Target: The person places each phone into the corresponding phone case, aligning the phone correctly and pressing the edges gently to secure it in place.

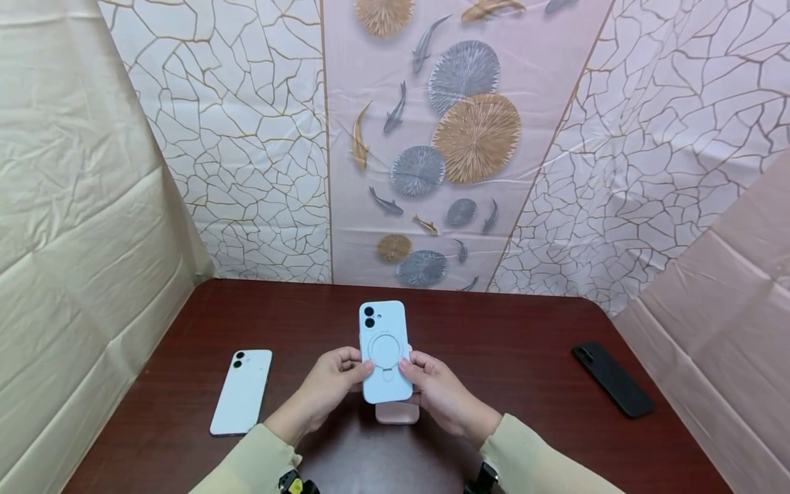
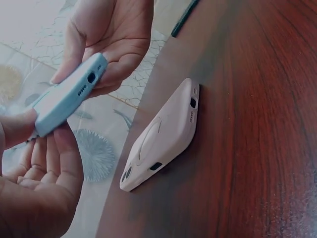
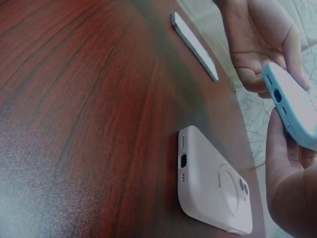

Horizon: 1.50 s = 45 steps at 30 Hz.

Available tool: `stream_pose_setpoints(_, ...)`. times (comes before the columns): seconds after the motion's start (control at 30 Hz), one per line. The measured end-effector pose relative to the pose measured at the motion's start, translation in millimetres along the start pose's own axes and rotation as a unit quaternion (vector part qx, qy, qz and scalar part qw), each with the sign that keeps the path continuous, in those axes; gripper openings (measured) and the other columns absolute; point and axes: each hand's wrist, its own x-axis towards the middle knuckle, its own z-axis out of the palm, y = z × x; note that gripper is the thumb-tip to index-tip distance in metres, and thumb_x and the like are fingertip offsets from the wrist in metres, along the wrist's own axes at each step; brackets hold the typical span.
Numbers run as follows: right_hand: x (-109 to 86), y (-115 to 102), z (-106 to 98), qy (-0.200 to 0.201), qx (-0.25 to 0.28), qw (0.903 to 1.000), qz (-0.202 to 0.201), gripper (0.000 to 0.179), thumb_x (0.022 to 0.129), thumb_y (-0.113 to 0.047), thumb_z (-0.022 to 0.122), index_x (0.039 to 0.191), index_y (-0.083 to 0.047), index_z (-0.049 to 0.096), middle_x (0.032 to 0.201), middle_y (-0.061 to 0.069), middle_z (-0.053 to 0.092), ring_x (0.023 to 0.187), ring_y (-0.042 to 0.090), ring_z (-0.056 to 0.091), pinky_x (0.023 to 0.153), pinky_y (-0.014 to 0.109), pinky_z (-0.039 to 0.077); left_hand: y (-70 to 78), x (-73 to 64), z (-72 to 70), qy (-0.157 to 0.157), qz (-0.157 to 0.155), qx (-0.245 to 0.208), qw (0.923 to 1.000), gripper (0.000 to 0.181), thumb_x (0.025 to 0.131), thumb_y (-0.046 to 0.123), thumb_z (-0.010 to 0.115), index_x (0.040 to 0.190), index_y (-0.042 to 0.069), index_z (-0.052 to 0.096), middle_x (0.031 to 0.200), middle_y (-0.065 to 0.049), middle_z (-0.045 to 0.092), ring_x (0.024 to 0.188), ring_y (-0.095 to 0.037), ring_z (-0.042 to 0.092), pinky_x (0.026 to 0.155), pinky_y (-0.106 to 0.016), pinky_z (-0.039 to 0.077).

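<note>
sleeves (image 1: 543, 453) nearest, hands (image 1: 328, 383) grip blue phone (image 1: 385, 351); mark (image 3: 219, 179) on pink phone (image 3: 207, 186) illegible.

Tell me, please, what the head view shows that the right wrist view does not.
Only the head view shows the black phone and the camera openings of the light-blue case. Only the right wrist view shows the port openings in that case and the pink case. Both share those cases, the white phone, table, left hand and right hand.

Head view high, facing forward and down across table (image 1: 494, 357) to backdrop (image 1: 265, 137), left wrist view low, close, angled rightward, right wrist view low, close, angled leftward, both rolled sideways, sharing blue phone (image 1: 385, 348) and pink phone (image 2: 168, 130)
</note>
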Motion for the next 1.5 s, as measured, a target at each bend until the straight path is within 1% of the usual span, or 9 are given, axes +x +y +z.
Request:
stream_pose_setpoints(0.2, -0.1, -1, -1, 0.000, 0.007, 1.0000, 0.005, 0.042, 0.101, -0.031, 0.051, 0.126, 0.003, 0.050, 0.116, 0.014, 0.063, 0.104, 0.022, 0.064, 0.088, 0.040, 0.052, 1.9, -0.9, -0.2, -0.021, -0.007, -0.026, 0.9994, 0.034, 0.091, 0.020, 0.069, 0.109, -0.007, 0.056, 0.095, -0.013, 0.067, 0.085, -0.020, 0.066, 0.077, -0.037, 0.056)
stream_pose_setpoints(0.5, 1.3, -5, -2, 0.034, 0.031, 0.9989, 0.004, 0.048, 0.100, -0.034, 0.052, 0.131, 0.003, 0.048, 0.117, 0.013, 0.065, 0.104, 0.020, 0.064, 0.089, 0.037, 0.051, 1.1, -6.0, 3.9, -0.065, -0.004, -0.007, 0.9979, 0.031, 0.088, 0.010, 0.071, 0.108, -0.009, 0.057, 0.094, -0.012, 0.065, 0.087, -0.018, 0.065, 0.080, -0.039, 0.055)
stream_pose_setpoints(0.6, 1.2, -6, -3, 0.036, 0.045, 0.9983, 0.010, 0.049, 0.101, -0.034, 0.052, 0.132, 0.003, 0.047, 0.116, 0.013, 0.065, 0.103, 0.019, 0.064, 0.089, 0.037, 0.051, -0.2, -6.7, 5.4, -0.064, 0.004, 0.004, 0.9980, 0.027, 0.089, 0.009, 0.070, 0.105, -0.009, 0.057, 0.092, -0.011, 0.066, 0.086, -0.019, 0.065, 0.078, -0.037, 0.056)
stream_pose_setpoints(0.73, 0.3, -5, -4, 0.028, 0.046, 0.9984, 0.017, 0.051, 0.101, -0.037, 0.049, 0.132, 0.004, 0.047, 0.116, 0.013, 0.065, 0.103, 0.019, 0.064, 0.089, 0.036, 0.051, -3.0, -7.6, 6.7, -0.054, 0.011, 0.046, 0.9974, 0.021, 0.090, 0.010, 0.070, 0.098, -0.006, 0.060, 0.085, -0.008, 0.067, 0.078, -0.020, 0.066, 0.071, -0.034, 0.056)
stream_pose_setpoints(0.93, 1.6, -7, -6, 0.035, 0.023, 0.9991, 0.011, 0.054, 0.100, -0.040, 0.052, 0.130, 0.004, 0.047, 0.113, 0.014, 0.065, 0.100, 0.021, 0.064, 0.086, 0.039, 0.052, -4.1, -11.5, 7.2, -0.058, 0.009, 0.080, 0.9951, 0.018, 0.088, 0.011, 0.071, 0.091, -0.003, 0.061, 0.078, -0.005, 0.065, 0.070, -0.019, 0.064, 0.067, -0.037, 0.054)
stream_pose_setpoints(1.1, 2.6, -9, -9, 0.061, 0.000, 0.9981, 0.007, 0.051, 0.098, -0.038, 0.055, 0.130, 0.001, 0.047, 0.112, 0.014, 0.064, 0.098, 0.022, 0.064, 0.083, 0.040, 0.053, -4.5, -12.5, 7.8, -0.085, -0.016, 0.049, 0.9950, 0.020, 0.088, 0.011, 0.071, 0.096, -0.005, 0.061, 0.082, -0.008, 0.068, 0.074, -0.021, 0.065, 0.070, -0.037, 0.056)
stream_pose_setpoints(1.23, 2.6, -10, -11, 0.061, -0.003, 0.9981, 0.013, 0.050, 0.099, -0.038, 0.055, 0.131, -0.001, 0.048, 0.113, 0.014, 0.063, 0.098, 0.022, 0.064, 0.084, 0.040, 0.053, -5.6, -11.0, 8.1, -0.095, -0.031, 0.016, 0.9948, 0.025, 0.092, 0.015, 0.068, 0.101, -0.008, 0.061, 0.087, -0.011, 0.069, 0.076, -0.020, 0.067, 0.073, -0.039, 0.056)
stream_pose_setpoints(1.33, 2.7, -10, -12, 0.057, -0.001, 0.9983, 0.014, 0.050, 0.099, -0.038, 0.054, 0.132, -0.001, 0.048, 0.114, 0.014, 0.064, 0.099, 0.022, 0.064, 0.084, 0.041, 0.053, -6.0, -9.3, 8.2, -0.092, -0.034, 0.006, 0.9952, 0.030, 0.096, 0.021, 0.063, 0.104, -0.008, 0.061, 0.090, -0.012, 0.069, 0.076, -0.020, 0.067, 0.074, -0.039, 0.057)
stream_pose_setpoints(1.5, 2.1, -11, -11, 0.042, -0.005, 0.9991, 0.011, 0.050, 0.100, -0.036, 0.053, 0.133, 0.001, 0.047, 0.115, 0.014, 0.064, 0.100, 0.022, 0.064, 0.085, 0.041, 0.053, -3.3, -6.6, 9.8, -0.059, -0.016, -0.023, 0.9978, 0.038, 0.099, 0.024, 0.058, 0.116, -0.010, 0.057, 0.099, -0.016, 0.069, 0.084, -0.022, 0.068, 0.075, -0.040, 0.056)
